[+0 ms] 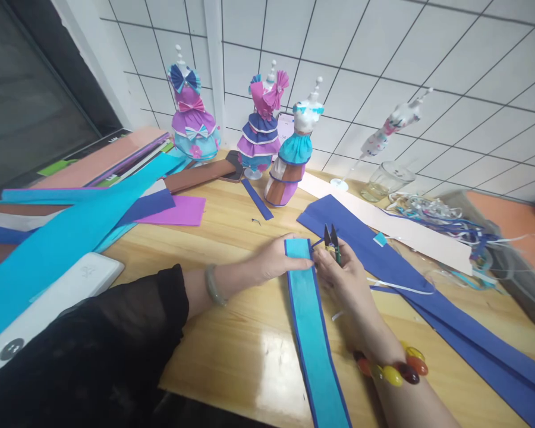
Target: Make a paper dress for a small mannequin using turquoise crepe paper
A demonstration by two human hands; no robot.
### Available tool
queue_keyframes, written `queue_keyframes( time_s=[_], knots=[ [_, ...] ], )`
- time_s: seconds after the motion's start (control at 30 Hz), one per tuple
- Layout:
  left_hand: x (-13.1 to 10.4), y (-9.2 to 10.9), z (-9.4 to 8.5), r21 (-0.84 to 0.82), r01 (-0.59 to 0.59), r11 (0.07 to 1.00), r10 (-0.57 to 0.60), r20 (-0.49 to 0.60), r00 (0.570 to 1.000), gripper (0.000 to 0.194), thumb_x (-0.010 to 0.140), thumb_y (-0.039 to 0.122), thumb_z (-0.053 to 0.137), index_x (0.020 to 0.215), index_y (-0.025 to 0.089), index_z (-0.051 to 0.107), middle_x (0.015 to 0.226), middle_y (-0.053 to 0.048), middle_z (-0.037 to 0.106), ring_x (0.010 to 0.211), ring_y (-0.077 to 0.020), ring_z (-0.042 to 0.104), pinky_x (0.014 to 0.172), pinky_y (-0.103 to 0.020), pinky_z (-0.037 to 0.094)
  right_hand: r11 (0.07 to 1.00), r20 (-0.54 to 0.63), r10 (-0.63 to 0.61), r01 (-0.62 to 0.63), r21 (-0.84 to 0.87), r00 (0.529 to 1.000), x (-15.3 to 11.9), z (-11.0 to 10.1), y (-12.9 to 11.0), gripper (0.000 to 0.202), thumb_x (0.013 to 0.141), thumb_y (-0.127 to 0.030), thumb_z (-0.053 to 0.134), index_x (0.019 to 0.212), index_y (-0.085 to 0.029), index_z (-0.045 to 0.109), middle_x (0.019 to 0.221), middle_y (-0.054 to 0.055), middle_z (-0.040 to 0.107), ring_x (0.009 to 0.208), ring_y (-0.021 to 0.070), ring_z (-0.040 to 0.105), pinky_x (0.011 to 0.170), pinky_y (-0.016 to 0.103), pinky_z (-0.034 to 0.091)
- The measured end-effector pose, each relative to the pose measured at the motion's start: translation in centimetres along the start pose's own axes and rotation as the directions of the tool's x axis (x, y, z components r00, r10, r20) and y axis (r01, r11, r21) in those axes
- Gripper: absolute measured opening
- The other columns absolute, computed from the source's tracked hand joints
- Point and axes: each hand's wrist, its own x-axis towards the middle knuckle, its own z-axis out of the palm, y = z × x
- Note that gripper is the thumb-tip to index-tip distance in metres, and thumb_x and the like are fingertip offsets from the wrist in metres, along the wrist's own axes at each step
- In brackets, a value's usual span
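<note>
A long turquoise strip with dark blue edging [310, 333] runs from the table's middle toward me. Near its far end, my left hand [276, 260] grips it with the thumb on top and the fingers beneath. My right hand [339, 270] is closed around small thread snips [332, 238], whose dark blades point away from me and stand apart. Its thumb and finger are close against the strip's right edge. A short dark blue end [318, 241] sticks out from the strip's far right corner, beside the blades. The right fingers partly cover the snips' handles.
Small dress forms in crepe-like dresses, one a three-coloured skirt [288, 178], stand at the back. Turquoise and other sheets [129, 190] lie left with a white device [93, 276]. Blue material [361, 238], a glass [390, 178] and tangled ribbons [428, 208] are on the right.
</note>
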Motion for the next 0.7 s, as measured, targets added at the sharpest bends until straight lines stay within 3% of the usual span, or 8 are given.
queue_keyframes(
  time_s=[0.13,0.23,0.33,0.43,0.53,0.7],
  knots=[
    [0.0,0.0,0.0,0.009,0.027,1.000,-0.028,0.027,0.999,0.080,0.056,0.014,0.084,0.129,0.017,0.051,0.111,-0.010,0.068,0.095,-0.0204,0.065,0.084,-0.034,0.050,0.998,0.026,-0.007,0.009,-0.069,1.000,0.3,0.4,-0.8,0.067,0.065,-0.042,0.080,0.121,-0.022,0.049,0.060,-0.010,0.048,0.040,0.0041,0.035,0.037,0.018,0.026],
    [0.0,-0.1,0.0,-0.042,0.067,0.997,-0.063,0.083,0.995,0.088,0.056,0.013,0.084,0.135,0.018,0.046,0.119,-0.012,0.066,0.101,-0.0222,0.065,0.088,-0.036,0.049,0.995,0.024,-0.003,0.005,-0.104,1.000,0.3,0.7,-1.6,0.070,0.059,-0.040,0.084,0.118,-0.021,0.050,0.062,-0.010,0.053,0.041,0.0044,0.038,0.037,0.019,0.029],
    [-0.1,-0.1,0.1,-0.054,0.053,0.997,-0.040,0.204,0.978,0.076,0.057,0.018,0.084,0.127,0.020,0.055,0.121,-0.010,0.065,0.108,-0.0234,0.062,0.090,-0.035,0.048,0.992,-0.024,-0.041,0.038,-0.120,0.999,0.4,0.8,-2.5,0.067,0.058,-0.041,0.083,0.114,-0.021,0.052,0.063,-0.009,0.055,0.042,0.0058,0.042,0.038,0.020,0.032],
    [-0.4,-0.1,0.1,0.021,0.107,0.994,-0.108,0.337,0.935,0.053,0.059,0.028,0.085,0.108,0.016,0.067,0.105,-0.007,0.070,0.098,-0.0205,0.064,0.086,-0.032,0.049,0.986,-0.148,-0.118,0.099,-0.134,0.982,0.7,0.4,-3.7,0.064,0.059,-0.039,0.083,0.112,-0.020,0.053,0.065,-0.008,0.057,0.042,0.0055,0.043,0.038,0.020,0.034],
    [-0.7,0.1,0.0,0.110,0.206,0.972,-0.232,0.363,0.902,0.044,0.057,0.038,0.086,0.089,0.013,0.069,0.085,-0.004,0.070,0.075,-0.0125,0.063,0.071,-0.024,0.048,0.978,-0.236,-0.198,0.175,-0.118,0.951,1.4,-0.8,-4.9,0.060,0.061,-0.035,0.084,0.111,-0.021,0.055,0.069,-0.008,0.058,0.041,0.0038,0.040,0.037,0.019,0.031],
    [-0.9,0.1,-0.2,0.160,0.245,0.956,-0.290,0.394,0.872,0.043,0.058,0.043,0.084,0.085,0.014,0.069,0.069,0.003,0.064,0.059,-0.0042,0.055,0.056,-0.016,0.038,0.965,-0.374,-0.259,0.253,-0.066,0.891,1.5,-4.0,-5.9,0.053,0.062,-0.031,0.084,0.107,-0.020,0.058,0.064,-0.009,0.051,0.042,0.0023,0.035,0.037,0.018,0.028]
  ],
)
